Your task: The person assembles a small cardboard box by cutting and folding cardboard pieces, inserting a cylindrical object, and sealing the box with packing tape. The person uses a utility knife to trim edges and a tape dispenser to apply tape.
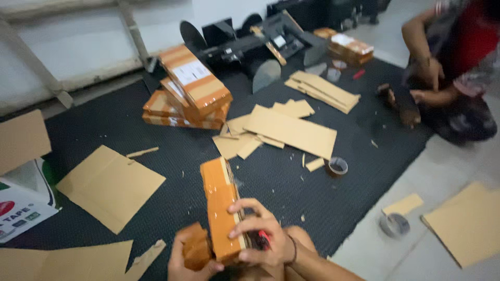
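Note:
A long flat cardboard parcel [220,200] wrapped in orange-brown tape stands on edge in front of me. My right hand [263,234] grips its near end from the right, and something small and red shows at its fingers. My left hand [188,257] holds the lower left corner, where a crumpled taped piece [197,247] sticks out. Both hands are at the bottom edge of the view, above a black ribbed mat [172,156].
Taped parcels [190,93] are stacked at the back of the mat. Loose cardboard sheets [110,186] lie left, centre [291,130] and right [469,224]. Two tape rolls [338,166] [394,225] lie right. Another person [453,67] crouches at top right. Black parts [250,44] are behind.

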`<control>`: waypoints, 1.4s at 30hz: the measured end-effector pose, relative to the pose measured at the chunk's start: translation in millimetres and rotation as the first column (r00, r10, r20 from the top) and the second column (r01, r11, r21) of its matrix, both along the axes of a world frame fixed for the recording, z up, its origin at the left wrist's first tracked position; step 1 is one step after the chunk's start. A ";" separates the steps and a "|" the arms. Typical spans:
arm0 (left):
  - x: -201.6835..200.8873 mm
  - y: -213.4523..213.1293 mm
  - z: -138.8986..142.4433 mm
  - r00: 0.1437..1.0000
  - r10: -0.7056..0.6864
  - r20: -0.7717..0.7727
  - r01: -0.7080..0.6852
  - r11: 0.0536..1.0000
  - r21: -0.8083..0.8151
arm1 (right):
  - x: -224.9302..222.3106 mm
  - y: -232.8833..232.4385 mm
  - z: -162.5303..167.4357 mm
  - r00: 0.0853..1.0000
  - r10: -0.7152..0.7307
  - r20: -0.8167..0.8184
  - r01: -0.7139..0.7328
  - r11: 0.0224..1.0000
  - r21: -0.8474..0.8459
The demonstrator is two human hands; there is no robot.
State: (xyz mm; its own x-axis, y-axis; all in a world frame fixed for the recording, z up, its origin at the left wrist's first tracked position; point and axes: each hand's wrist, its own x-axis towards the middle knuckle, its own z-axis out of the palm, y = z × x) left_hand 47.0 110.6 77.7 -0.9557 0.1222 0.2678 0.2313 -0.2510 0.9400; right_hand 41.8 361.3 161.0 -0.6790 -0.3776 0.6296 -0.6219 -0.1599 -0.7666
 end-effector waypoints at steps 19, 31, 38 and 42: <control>76.4 31.3 123.7 0.922 0.033 -0.386 -0.143 0.955 -0.260 | 5.2 43.3 83.5 0.879 -0.035 0.476 0.096 0.990 -0.104; 97.8 73.2 155.8 0.857 0.140 -0.496 -0.354 0.860 -0.368 | 33.2 15.1 125.9 0.934 0.091 0.345 -0.163 0.969 0.185; 84.7 82.8 174.3 0.831 0.197 -0.520 -0.465 0.758 -0.457 | 16.8 13.0 136.6 0.884 0.054 0.464 -0.151 0.973 0.175; 88.7 68.6 185.8 0.809 0.228 -0.541 -0.509 0.732 -0.453 | -46.1 -8.4 155.1 0.883 -0.336 0.327 0.234 0.921 0.312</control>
